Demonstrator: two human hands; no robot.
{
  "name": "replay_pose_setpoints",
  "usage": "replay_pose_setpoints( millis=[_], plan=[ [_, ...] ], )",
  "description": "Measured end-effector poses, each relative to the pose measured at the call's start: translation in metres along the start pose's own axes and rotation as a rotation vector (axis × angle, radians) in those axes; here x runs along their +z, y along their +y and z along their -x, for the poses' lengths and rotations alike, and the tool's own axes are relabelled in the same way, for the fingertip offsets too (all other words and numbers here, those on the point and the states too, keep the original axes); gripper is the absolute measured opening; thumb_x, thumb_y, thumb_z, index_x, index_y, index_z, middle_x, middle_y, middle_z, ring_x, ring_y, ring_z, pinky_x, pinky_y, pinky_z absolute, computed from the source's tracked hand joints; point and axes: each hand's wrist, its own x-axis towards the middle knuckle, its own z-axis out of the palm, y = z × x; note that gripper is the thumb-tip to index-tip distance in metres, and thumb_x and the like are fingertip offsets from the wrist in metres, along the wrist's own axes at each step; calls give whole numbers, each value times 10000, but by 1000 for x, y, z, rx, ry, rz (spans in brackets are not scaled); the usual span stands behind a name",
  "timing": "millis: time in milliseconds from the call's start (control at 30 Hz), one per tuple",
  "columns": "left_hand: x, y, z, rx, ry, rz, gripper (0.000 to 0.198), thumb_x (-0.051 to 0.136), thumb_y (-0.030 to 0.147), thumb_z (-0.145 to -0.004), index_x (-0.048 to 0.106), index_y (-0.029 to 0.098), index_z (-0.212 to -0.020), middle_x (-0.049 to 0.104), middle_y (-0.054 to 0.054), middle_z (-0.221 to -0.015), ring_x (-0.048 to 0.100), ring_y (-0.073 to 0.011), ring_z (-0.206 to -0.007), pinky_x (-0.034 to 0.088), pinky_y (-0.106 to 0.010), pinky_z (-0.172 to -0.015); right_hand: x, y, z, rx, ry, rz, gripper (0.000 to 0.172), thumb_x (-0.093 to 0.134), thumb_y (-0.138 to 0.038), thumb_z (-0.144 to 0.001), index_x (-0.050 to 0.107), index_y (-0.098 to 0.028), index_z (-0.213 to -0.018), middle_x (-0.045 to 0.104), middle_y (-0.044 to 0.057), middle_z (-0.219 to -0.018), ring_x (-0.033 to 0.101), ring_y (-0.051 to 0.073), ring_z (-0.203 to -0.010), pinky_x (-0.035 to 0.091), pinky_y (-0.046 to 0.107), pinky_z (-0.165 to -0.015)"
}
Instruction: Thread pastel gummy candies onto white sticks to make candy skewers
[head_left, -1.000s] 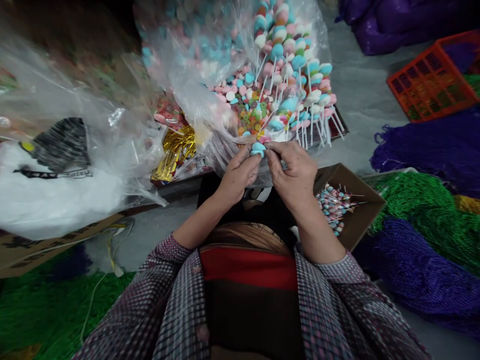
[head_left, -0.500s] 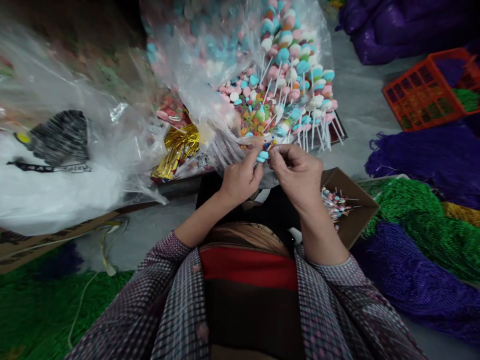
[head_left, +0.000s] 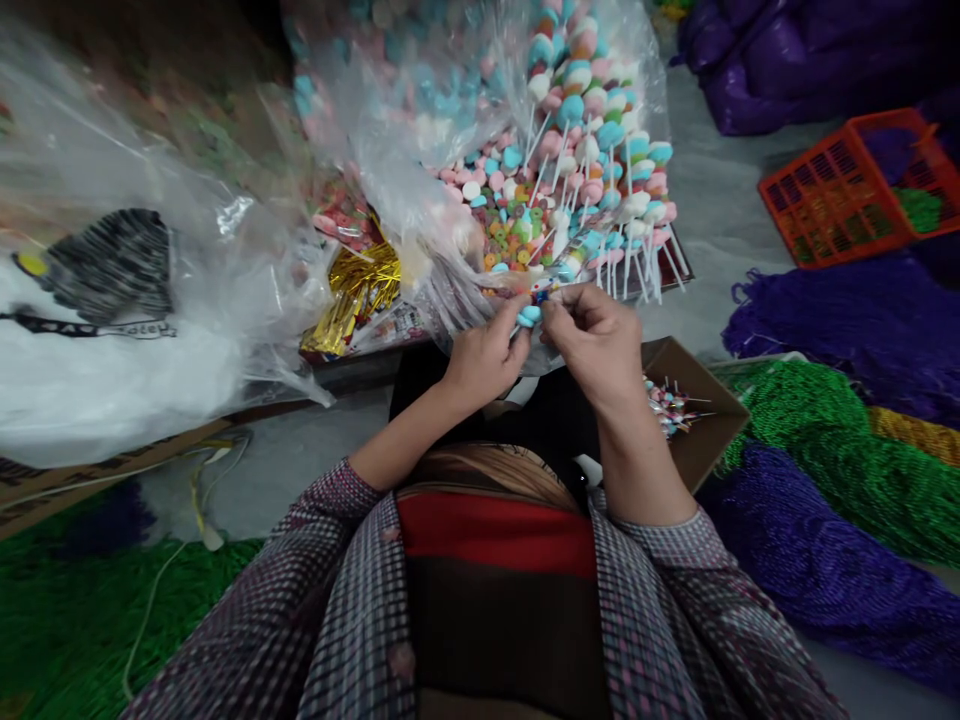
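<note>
The blue candy (head_left: 529, 316) is between the two hands, in front of the body, its longer side running roughly across. The left hand (head_left: 486, 360) is nearer and pinches it with nearly closed fingers. The right hand (head_left: 600, 335) curls just beside it, thumb near forefinger; whether it grips something small, I cannot tell surely. Loose candies (head_left: 517, 235) lie beyond both hands.

Grey floor (head_left: 709, 215): purple bag (head_left: 750, 70), orange crate (head_left: 817, 200), purple strands (head_left: 840, 325); at left, green strands (head_left: 195, 610).
</note>
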Motion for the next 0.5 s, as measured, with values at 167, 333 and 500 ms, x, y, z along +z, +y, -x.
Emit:
replay_pose_setpoints(
  millis=[167, 333, 500],
  plan=[
    [-3, 5, -3, -152, 16, 433, 396, 601, 340, -935, 612, 219, -1312, 754, -45, -985, 696, -183, -880, 529, -289, -800, -6, 1, -1, 15, -91, -93, 270, 672, -469, -894, 627, -222, -794, 562, -44, -594, 524, 107, -533, 400, 248, -514],
    [-9, 5, -8, -337, -306, 767, 435, 597, 475, -951, 600, 232, -1312, 559, 52, -655, 466, -82, -486, 370, -215, -488, -10, -2, 2, -184, -86, 136, 247, 612, -436, -941, 620, -228, -807, 613, -20, -666, 566, 130, -628, 442, 275, -605],
    [-5, 6, -7, -363, -272, 935, 353, 666, 500, -903, 613, 254, -1151, 441, 80, -608, 348, -62, -439, 303, -203, -450, -16, 6, 1, -380, -125, 301, 187, 532, -362, -975, 610, -237, -859, 672, 21, -786, 630, 169, -745, 488, 312, -715]
  ],
)
